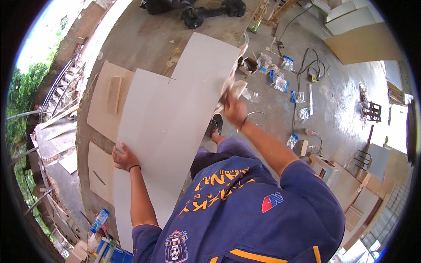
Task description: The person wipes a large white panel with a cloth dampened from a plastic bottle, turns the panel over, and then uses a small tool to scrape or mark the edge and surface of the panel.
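A large white panel [162,118] with a step cut into its far edge lies in front of me. My left hand [126,158] holds its left edge, the fingers bent at the rim. At the right edge, my right hand [234,109] is closed round a pale brown, cloth-like piece [238,89], blurred by motion. Its exact kind is unclear. Along that edge runs a thin pale strip [242,46], its far end standing away from the panel. A short dark pencil-like mark crosses the panel near the step's inner corner.
Left of the panel lie two light wooden boards [98,98], one with a small block [115,95] on it. Several plastic packets [280,83] and a black cable [300,65] are scattered on the floor at right. A blue bottle [100,220] stands at lower left.
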Demonstrator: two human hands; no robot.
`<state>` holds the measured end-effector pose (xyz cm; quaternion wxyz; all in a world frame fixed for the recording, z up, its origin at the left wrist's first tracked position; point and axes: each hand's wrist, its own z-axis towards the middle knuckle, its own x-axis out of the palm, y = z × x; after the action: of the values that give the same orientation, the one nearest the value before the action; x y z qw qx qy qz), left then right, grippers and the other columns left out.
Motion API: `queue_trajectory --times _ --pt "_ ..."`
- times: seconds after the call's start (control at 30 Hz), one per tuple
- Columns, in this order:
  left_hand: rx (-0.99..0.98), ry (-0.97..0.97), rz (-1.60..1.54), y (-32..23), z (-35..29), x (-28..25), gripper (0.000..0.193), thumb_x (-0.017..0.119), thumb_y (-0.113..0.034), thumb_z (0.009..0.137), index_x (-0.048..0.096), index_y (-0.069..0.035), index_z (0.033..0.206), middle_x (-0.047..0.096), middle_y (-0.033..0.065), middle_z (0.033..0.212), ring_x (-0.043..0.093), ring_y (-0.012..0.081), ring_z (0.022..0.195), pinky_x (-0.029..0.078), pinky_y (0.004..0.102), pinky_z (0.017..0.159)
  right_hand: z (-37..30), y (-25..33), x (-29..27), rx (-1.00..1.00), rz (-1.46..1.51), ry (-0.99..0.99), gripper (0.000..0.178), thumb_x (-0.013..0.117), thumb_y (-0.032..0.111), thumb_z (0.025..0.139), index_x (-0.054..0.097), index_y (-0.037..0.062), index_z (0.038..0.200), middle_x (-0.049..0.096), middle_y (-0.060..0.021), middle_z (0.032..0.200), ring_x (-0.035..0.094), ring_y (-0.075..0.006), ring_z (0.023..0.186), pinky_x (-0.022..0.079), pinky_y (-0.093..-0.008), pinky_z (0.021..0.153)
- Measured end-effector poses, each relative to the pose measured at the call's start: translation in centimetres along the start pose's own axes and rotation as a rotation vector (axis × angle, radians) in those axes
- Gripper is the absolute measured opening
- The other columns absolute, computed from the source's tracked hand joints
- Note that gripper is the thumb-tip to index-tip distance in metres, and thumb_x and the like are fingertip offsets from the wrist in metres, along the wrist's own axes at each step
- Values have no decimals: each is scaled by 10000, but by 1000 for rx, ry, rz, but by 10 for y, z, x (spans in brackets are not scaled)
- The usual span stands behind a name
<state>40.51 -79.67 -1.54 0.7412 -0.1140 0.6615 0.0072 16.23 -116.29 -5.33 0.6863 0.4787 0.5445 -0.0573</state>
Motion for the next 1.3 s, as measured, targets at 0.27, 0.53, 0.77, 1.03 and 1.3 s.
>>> queue_trajectory --times 0.27,0.53,0.77,1.03,1.3 --pt "20 30 -28 -4 -3 -4 610 416 -561 878 494 -91 1260 481 67 1334 353 239 1306 92 596 1070 1 -16 -1 215 589 53 223 514 74 823 632 -14 991 683 -145 832 668 -230 734 519 -309 668" --pt "4 14 -6 1 1 1 609 406 -557 881 483 -96 1272 469 59 1343 344 233 1313 90 605 1068 -1 35 -123 580 1468 488 298 553 98 856 556 2 1138 632 -121 1022 621 -182 877 497 -298 787" --pt "-17 43 11 -6 0 -5 594 413 -547 885 482 -97 1267 470 64 1338 335 239 1317 102 599 1069 53 50 -58 -627 11 158 479 528 274 892 446 110 1335 456 -85 1360 390 -284 1277 299 -472 1036" --pt "12 28 -31 -8 -2 -7 592 418 -544 884 485 -94 1262 471 71 1337 336 242 1315 103 595 1069 161 27 -51 -455 -376 5 562 433 410 901 398 98 1368 290 -91 1479 238 -290 1369 160 -558 1084" --pt "-16 39 18 -6 -3 -5 594 422 -541 882 483 -94 1268 466 70 1346 336 243 1316 111 592 1071 -12 76 11 -811 91 351 409 518 304 837 564 75 1173 465 -149 1331 338 -318 1310 178 -517 1088"
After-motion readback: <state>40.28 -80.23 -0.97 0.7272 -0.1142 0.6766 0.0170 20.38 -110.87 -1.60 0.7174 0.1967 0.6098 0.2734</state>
